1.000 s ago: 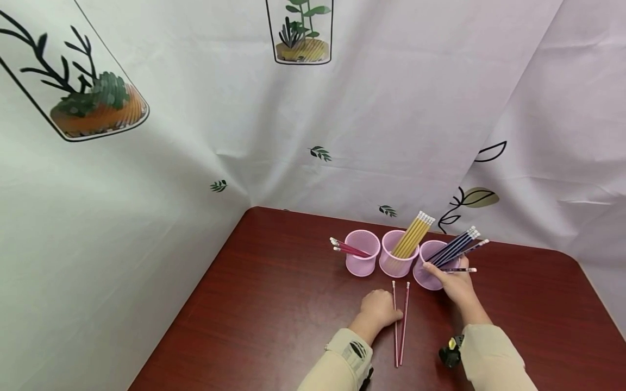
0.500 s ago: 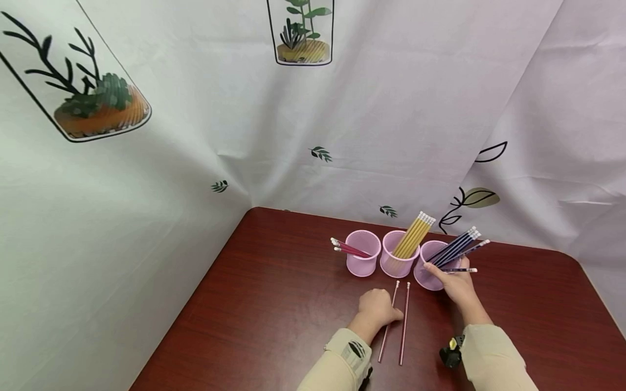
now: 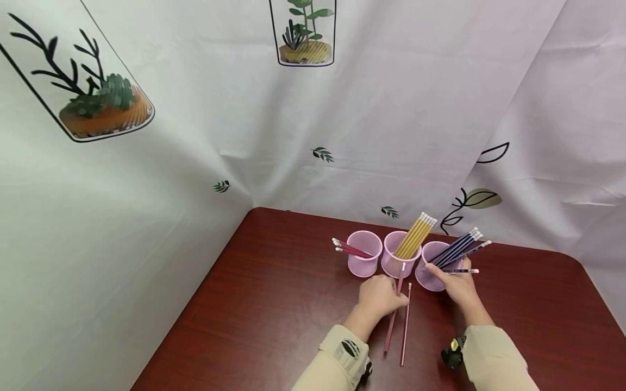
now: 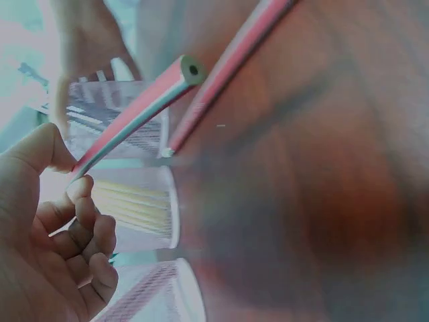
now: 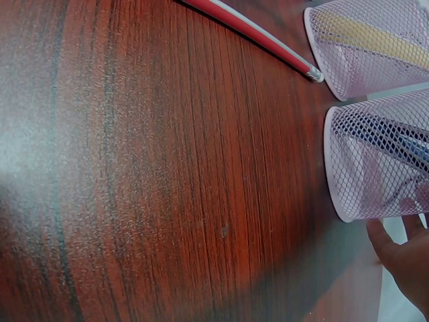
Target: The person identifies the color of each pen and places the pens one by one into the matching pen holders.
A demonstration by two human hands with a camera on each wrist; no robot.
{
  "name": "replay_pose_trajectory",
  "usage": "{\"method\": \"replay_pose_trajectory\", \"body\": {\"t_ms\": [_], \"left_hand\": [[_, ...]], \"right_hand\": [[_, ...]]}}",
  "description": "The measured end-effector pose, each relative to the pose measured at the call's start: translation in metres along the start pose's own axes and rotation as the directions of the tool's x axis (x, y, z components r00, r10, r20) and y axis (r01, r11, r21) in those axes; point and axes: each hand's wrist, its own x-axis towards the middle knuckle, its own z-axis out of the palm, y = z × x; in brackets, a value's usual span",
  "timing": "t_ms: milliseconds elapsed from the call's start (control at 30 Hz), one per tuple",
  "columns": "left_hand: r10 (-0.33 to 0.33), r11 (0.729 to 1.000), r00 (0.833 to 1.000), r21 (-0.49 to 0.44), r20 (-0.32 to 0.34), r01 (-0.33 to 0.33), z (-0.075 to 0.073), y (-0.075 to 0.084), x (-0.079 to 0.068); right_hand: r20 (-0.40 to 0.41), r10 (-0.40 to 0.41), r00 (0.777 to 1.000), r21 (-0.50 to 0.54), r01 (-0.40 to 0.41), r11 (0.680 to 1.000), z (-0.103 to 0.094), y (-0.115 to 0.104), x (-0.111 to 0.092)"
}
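My left hand (image 3: 379, 297) pinches a pink pencil (image 3: 390, 331) between thumb and fingers. In the left wrist view this pencil (image 4: 137, 115) is tilted, its flat unsharpened end off the table. Another pink pencil (image 3: 406, 326) lies on the table just to the right of it. With thumb and fingers round its side, my right hand (image 3: 458, 288) holds the rightmost pink mesh pencil cup (image 3: 426, 279), which has several dark blue pencils (image 3: 452, 251) leaning in it. One patterned pencil (image 3: 462, 270) sticks out low, over that hand.
A middle mesh cup (image 3: 395, 267) holds several yellow pencils (image 3: 413, 239). Beside it, the left mesh cup (image 3: 362, 266) has several pink pencils (image 3: 349, 248) leaning out leftward. The cups stand in a row on the brown table (image 3: 274, 293), before a patterned cloth (image 3: 293, 119).
The left hand has swung the pink pencil's near end leftward, then raised the pencil and moved slightly forward with it. The right hand stays on its cup.
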Motion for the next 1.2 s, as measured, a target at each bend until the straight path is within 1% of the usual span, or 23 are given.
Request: {"method": "replay_pose_trajectory", "body": {"t_ms": [100, 200, 300, 367, 467, 567, 667, 767, 833, 867, 900, 933, 1000, 1033, 1067, 1133, 1167, 1200], "left_hand": [[-0.026, 0.999, 0.999, -0.046, -0.025, 0.025, -0.009, 0.0, 0.003], [-0.046, 0.992, 0.997, -0.12, -0.059, 0.039, -0.019, -0.003, 0.006], [-0.071, 0.971, 0.992, -0.235, -0.109, 0.044, -0.028, -0.007, 0.008], [-0.089, 0.95, 0.985, -0.31, -0.148, 0.039, -0.033, -0.011, 0.009], [-0.117, 0.911, 0.972, -0.411, -0.206, 0.022, -0.038, -0.016, 0.01], [-0.14, 0.877, 0.949, -0.481, -0.283, -0.014, -0.041, -0.019, 0.012], [-0.159, 0.832, 0.922, -0.55, -0.352, -0.066, -0.043, -0.021, 0.013], [-0.186, 0.783, 0.903, -0.613, -0.388, -0.102, -0.043, -0.022, 0.013], [-0.203, 0.755, 0.896, -0.646, -0.394, -0.113, -0.044, -0.024, 0.014], [-0.208, 0.739, 0.897, -0.663, -0.39, -0.117, -0.044, -0.025, 0.014], [-0.209, 0.717, 0.902, -0.686, -0.379, -0.123, -0.045, -0.025, 0.015], [-0.209, 0.679, 0.911, -0.723, -0.355, -0.126, -0.046, -0.026, 0.015], [-0.196, 0.587, 0.935, -0.799, -0.296, -0.13, -0.048, -0.029, 0.016], [-0.186, 0.536, 0.945, -0.834, -0.269, -0.131, -0.049, -0.03, 0.017], [-0.183, 0.494, 0.952, -0.86, -0.246, -0.127, -0.051, -0.032, 0.018], [-0.187, 0.442, 0.954, -0.887, -0.235, -0.132, -0.054, -0.034, 0.019], [-0.189, 0.433, 0.95, -0.889, -0.25, -0.148, -0.056, -0.035, 0.019], [-0.196, 0.44, 0.94, -0.882, -0.277, -0.168, -0.058, -0.036, 0.019]], "right_hand": [[0.001, -0.007, 1.0, 0.001, 0.007, 1.0, 0.0, 0.001, 0.001], [-0.007, -0.018, 1.0, 0.003, 0.018, 1.0, 0.0, 0.002, 0.002], [-0.023, -0.023, 0.999, -0.001, 0.023, 1.0, 0.001, 0.004, 0.001], [-0.024, -0.035, 0.999, -0.008, 0.035, 0.999, 0.001, 0.005, 0.002], [-0.029, -0.056, 0.998, -0.009, 0.056, 0.998, 0.001, 0.012, 0.005], [-0.025, -0.076, 0.997, -0.018, 0.076, 0.997, 0.0, 0.019, 0.01], [-0.028, -0.093, 0.995, -0.024, 0.092, 0.995, 0.0, 0.027, 0.014], [-0.029, -0.109, 0.994, -0.031, 0.108, 0.994, 0.0, 0.029, 0.015], [-0.03, -0.115, 0.993, -0.026, 0.114, 0.993, 0.0, 0.029, 0.015], [-0.031, -0.11, 0.993, -0.024, 0.109, 0.994, 0.0, 0.026, 0.013], [-0.028, -0.107, 0.994, -0.026, 0.107, 0.994, 0.0, 0.023, 0.012], [-0.028, -0.099, 0.995, -0.023, 0.098, 0.995, 0.0, 0.02, 0.01], [-0.035, -0.079, 0.996, -0.01, 0.079, 0.997, 0.001, 0.015, 0.007], [-0.032, -0.064, 0.997, -0.008, 0.063, 0.998, 0.001, 0.011, 0.005], [-0.028, -0.046, 0.999, -0.006, 0.046, 0.999, 0.001, 0.007, 0.003], [-0.023, -0.021, 1.0, 0.005, 0.021, 1.0, 0.001, 0.005, 0.002], [-0.017, -0.018, 1.0, 0.01, 0.019, 1.0, 0.001, 0.004, 0.001], [-0.009, -0.015, 1.0, 0.008, 0.015, 1.0, 0.001, 0.003, 0.001]]}}
